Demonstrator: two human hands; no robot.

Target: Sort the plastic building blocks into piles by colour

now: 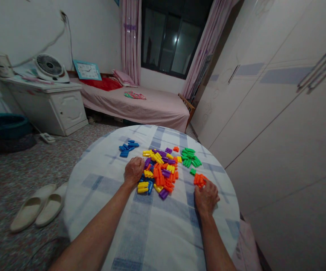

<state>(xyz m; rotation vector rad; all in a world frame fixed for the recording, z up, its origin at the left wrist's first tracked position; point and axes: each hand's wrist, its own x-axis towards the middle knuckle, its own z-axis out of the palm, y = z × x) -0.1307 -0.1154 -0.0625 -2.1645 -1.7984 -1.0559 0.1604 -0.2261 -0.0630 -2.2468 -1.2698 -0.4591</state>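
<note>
Fist of left hand [134,171] rests closed, right hand [206,197] loosely open against orange blocks [199,180].

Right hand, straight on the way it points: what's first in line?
The right hand meets the cluster of orange plastic blocks first; its fingertips look at or on them, depth unclear.

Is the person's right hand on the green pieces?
No, the right hand is at a small cluster of orange pieces, away from the green pieces.
</note>
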